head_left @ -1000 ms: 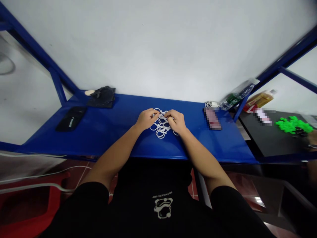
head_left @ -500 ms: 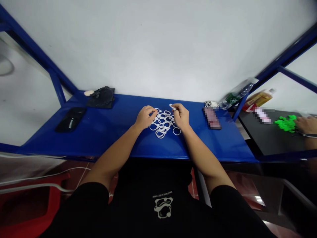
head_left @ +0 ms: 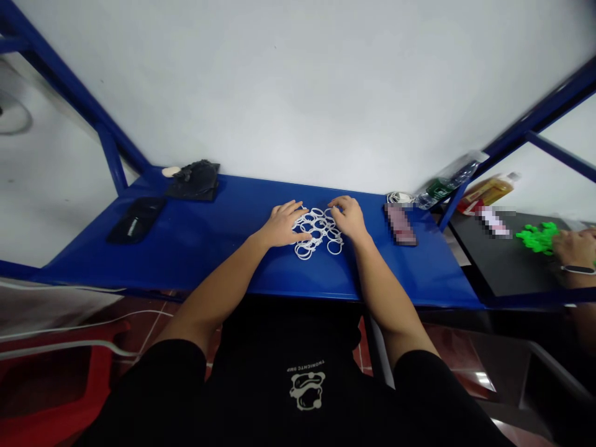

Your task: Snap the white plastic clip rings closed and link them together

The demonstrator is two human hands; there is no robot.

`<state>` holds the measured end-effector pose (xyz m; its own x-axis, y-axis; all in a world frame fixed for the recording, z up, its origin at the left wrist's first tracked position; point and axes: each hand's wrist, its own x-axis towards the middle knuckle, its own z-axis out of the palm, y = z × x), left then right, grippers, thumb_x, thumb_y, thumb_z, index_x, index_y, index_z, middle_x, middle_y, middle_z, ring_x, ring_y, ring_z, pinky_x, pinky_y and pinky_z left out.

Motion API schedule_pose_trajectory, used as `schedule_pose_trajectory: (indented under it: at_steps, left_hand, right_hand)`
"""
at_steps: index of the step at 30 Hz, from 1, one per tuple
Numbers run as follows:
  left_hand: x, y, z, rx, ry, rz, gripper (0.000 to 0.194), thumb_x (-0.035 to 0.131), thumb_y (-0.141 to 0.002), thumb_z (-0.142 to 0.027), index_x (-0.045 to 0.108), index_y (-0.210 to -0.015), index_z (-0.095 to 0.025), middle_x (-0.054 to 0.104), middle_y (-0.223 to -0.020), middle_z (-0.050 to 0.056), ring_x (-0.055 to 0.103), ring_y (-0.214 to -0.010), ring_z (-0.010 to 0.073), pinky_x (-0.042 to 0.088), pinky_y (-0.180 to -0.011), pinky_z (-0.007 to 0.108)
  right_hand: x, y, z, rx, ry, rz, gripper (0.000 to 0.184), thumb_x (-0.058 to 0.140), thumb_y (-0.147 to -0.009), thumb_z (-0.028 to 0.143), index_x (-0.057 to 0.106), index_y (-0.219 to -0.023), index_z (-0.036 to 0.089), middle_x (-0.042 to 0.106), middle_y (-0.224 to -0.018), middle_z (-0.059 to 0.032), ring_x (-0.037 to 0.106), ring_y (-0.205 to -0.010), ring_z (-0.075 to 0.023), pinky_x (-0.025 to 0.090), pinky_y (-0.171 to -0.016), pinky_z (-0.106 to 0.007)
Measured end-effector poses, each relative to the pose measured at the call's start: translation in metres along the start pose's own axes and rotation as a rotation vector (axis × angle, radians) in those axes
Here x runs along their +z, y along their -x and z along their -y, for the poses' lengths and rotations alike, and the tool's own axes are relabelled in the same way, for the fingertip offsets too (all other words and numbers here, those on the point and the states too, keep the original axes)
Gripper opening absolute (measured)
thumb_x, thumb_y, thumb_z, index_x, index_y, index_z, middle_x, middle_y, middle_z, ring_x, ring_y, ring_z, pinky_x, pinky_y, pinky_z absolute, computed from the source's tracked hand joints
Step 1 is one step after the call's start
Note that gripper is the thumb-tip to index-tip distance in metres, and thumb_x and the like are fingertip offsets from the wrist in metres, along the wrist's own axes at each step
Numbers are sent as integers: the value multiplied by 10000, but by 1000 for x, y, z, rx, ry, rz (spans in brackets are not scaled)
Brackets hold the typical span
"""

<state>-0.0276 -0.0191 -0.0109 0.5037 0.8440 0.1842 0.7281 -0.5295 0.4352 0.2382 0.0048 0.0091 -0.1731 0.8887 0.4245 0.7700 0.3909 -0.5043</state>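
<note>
Many white plastic rings (head_left: 316, 234), some with small tabs, lie in a loose heap on the blue table (head_left: 214, 254). My left hand (head_left: 283, 225) rests palm down over the heap's left side, fingers stretched and thumb apart, covering some of the rings. At the far right edge of the heap is my right hand (head_left: 350, 217), its fingers bent and the thumb a little apart. I see nothing held in either hand.
On the left lie a black case (head_left: 136, 220) and a black plastic bag (head_left: 195, 180). A pixelated phone (head_left: 401, 225), coiled white cable (head_left: 399, 197) and clear bottle (head_left: 449, 181) lie right. Beyond the frame, another person's hand (head_left: 573, 249) touches green pieces (head_left: 536, 238).
My left hand has spread its fingers and moved right over the rings. My right hand has shifted slightly right, and the white piece it held no longer shows in it.
</note>
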Motion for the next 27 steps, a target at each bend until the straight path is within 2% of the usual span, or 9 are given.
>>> schedule_pose_trajectory:
  at_steps: [4, 7, 10, 13, 16, 22, 27]
  left_hand:
    - [0, 1, 0, 21, -13, 52, 1035, 719, -869, -830, 439, -1696, -276, 255, -1829, 143, 167, -1703, 425, 130, -1362, 641]
    - [2, 1, 3, 22, -2, 69, 1096, 715, -845, -860, 398, -1719, -278, 221, -1837, 146, 134, -1708, 439, 98, -1365, 649]
    - [4, 1, 6, -3, 18, 83, 1109, 724, -832, -862, 392, -1721, -289, 227, -1834, 146, 153, -1705, 435, 103, -1367, 644]
    - [6, -1, 8, -19, 30, 77, 1077, 726, -836, -856, 415, -1708, -306, 251, -1829, 133, 181, -1702, 426, 114, -1371, 631]
    - [7, -2, 9, -25, 32, 67, 1045, 718, -844, -854, 444, -1691, -307, 268, -1825, 126, 189, -1699, 430, 126, -1368, 634]
    - [8, -3, 11, -65, 25, 96, 1078, 717, -831, -866, 432, -1699, -294, 255, -1828, 140, 178, -1697, 451, 141, -1360, 651]
    - [10, -4, 15, -72, 28, 93, 983, 689, -896, -816, 451, -1684, -279, 312, -1806, 158, 265, -1667, 466, 210, -1335, 656]
  right_hand:
    - [2, -1, -2, -119, -47, 100, 252, 592, -924, 265, 809, -1042, 219, 790, -1235, -107, 680, -1210, -312, 472, -1160, -539]
    - [-3, 1, -3, -177, -53, 219, 341, 685, -934, 356, 798, -1228, 225, 713, -1446, -127, 628, -1364, -346, 431, -1221, -587]
    - [-19, 4, -12, -110, -22, 328, 745, 829, -869, 548, 650, -1534, 265, 511, -1692, -149, 450, -1574, -412, 343, -1296, -645]
    - [-34, 6, -29, -10, 14, 492, 1212, 951, -692, 689, 407, -1719, 343, 323, -1810, -125, 228, -1687, -456, 220, -1346, -693]
    - [-38, 7, -42, 59, 78, 594, 1400, 996, -602, 703, 299, -1762, 345, 236, -1835, -151, 118, -1699, -505, 123, -1336, -769]
    - [-26, 5, -47, 120, 134, 634, 1296, 1007, -672, 547, 328, -1753, 323, 237, -1830, -168, 107, -1697, -512, 88, -1317, -804]
    - [-25, 3, -42, 111, 114, 545, 1056, 884, -840, 454, 359, -1743, 298, 298, -1809, -173, 192, -1689, -487, 151, -1316, -795]
